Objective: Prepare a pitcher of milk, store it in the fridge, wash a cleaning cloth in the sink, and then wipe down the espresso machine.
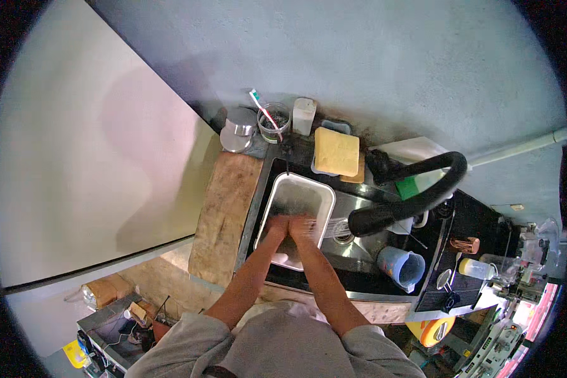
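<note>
A white-rimmed rectangular metal basin (329, 196) sits in the left part of the sink. Both of my forearms reach down into it from the lower edge. My left hand (278, 224) and my right hand (300, 225) are side by side, almost touching, inside the basin. Water streams sideways from the black faucet head (362, 222) across my right hand. The fingers blur into the grey inside of the basin, so I cannot make out whether they hold anything. A small pale lump (280, 257) lies at the basin's near end.
A blue pitcher (401, 268) lies tilted right of the drain. Behind the basin stand a yellow sponge (337, 152), a jar (273, 120) with a toothbrush, and a metal container (239, 126). A wooden board (223, 217) borders the left. Bottles and utensils rest on the black drainboard (469, 220).
</note>
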Demonstrator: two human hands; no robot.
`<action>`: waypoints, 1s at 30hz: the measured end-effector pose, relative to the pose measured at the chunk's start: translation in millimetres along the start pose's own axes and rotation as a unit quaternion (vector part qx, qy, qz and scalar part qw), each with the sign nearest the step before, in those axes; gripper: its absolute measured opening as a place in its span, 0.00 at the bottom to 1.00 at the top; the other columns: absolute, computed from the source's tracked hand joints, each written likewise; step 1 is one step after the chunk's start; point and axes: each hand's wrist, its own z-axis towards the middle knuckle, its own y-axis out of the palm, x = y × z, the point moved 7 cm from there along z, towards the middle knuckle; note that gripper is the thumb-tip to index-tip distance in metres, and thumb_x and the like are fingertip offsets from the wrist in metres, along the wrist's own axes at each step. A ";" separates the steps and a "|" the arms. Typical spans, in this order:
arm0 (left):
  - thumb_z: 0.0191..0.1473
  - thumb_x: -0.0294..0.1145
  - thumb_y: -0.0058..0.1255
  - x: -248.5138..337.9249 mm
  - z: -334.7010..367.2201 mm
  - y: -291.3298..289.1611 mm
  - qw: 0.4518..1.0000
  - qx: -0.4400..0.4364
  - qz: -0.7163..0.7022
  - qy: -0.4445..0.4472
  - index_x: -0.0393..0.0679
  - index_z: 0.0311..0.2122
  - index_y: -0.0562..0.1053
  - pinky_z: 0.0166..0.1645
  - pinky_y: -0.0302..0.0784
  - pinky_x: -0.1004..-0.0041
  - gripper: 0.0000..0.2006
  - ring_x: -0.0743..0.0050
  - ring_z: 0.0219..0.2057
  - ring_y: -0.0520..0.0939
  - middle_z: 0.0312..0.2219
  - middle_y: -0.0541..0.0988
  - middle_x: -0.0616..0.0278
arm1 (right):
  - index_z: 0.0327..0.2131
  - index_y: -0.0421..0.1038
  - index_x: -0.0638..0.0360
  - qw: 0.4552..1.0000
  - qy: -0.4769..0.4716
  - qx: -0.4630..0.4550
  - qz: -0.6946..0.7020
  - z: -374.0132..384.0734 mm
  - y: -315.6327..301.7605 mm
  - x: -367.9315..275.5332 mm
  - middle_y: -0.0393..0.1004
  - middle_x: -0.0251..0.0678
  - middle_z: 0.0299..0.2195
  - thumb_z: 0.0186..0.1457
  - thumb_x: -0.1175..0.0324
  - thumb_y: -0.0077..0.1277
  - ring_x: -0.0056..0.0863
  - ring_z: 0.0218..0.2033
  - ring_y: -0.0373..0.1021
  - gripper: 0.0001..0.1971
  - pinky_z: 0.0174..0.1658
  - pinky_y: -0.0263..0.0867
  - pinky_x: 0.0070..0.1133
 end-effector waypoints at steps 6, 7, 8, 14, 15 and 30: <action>0.53 0.33 0.54 -14.9 -18.3 -76.3 0.995 0.010 -0.098 -0.004 0.38 0.41 0.82 0.53 0.79 0.55 0.13 0.43 0.46 0.84 0.43 0.83 0.42 | 0.37 0.81 0.62 0.894 -0.224 -0.198 0.333 42.2 30.7 -15.3 0.80 0.52 0.37 0.55 0.61 0.48 0.49 0.40 0.78 0.17 0.48 0.71 0.45; 0.53 0.33 0.54 6.1 -47.0 -89.5 0.995 -0.007 -0.100 0.014 0.38 0.41 0.82 0.53 0.79 0.55 0.13 0.43 0.46 0.84 0.43 0.83 0.42 | 0.35 0.81 0.61 0.897 -0.227 -0.200 0.322 46.2 33.4 17.6 0.80 0.50 0.34 0.54 0.61 0.49 0.49 0.38 0.78 0.15 0.46 0.71 0.44; 0.52 0.32 0.54 43.8 -55.7 -142.6 0.996 -0.002 -0.088 0.013 0.38 0.39 0.81 0.50 0.79 0.51 0.12 0.42 0.44 0.84 0.40 0.83 0.42 | 0.33 0.80 0.61 0.898 -0.233 -0.198 0.316 71.5 20.5 33.5 0.79 0.48 0.32 0.54 0.61 0.49 0.48 0.36 0.78 0.14 0.43 0.72 0.44; 0.50 0.32 0.60 43.7 -145.9 -292.5 0.965 0.239 -0.053 0.095 0.37 0.30 0.77 0.39 0.82 0.52 0.09 0.45 0.34 0.84 0.30 0.81 0.46 | 0.32 0.81 0.62 0.890 -0.110 -0.058 0.438 102.9 -184.7 131.5 0.78 0.54 0.31 0.48 0.63 0.53 0.52 0.39 0.75 0.13 0.46 0.70 0.43; 0.49 0.36 0.63 44.8 -169.1 -312.4 0.956 0.261 -0.087 0.104 0.37 0.30 0.78 0.39 0.81 0.52 0.12 0.44 0.34 0.84 0.30 0.81 0.46 | 0.38 0.79 0.62 0.868 -0.179 -0.052 0.460 101.0 -209.2 149.0 0.77 0.53 0.35 0.48 0.66 0.54 0.51 0.42 0.72 0.14 0.45 0.69 0.43; 0.55 0.40 0.55 10.1 -66.7 -64.2 0.999 0.002 0.045 -0.002 0.48 0.39 0.84 0.45 0.83 0.55 0.12 0.56 0.44 0.86 0.44 0.84 0.55 | 0.37 0.77 0.65 0.926 -0.154 -0.253 0.235 -46.1 63.5 -26.4 0.79 0.56 0.41 0.55 0.67 0.48 0.50 0.43 0.76 0.12 0.43 0.71 0.47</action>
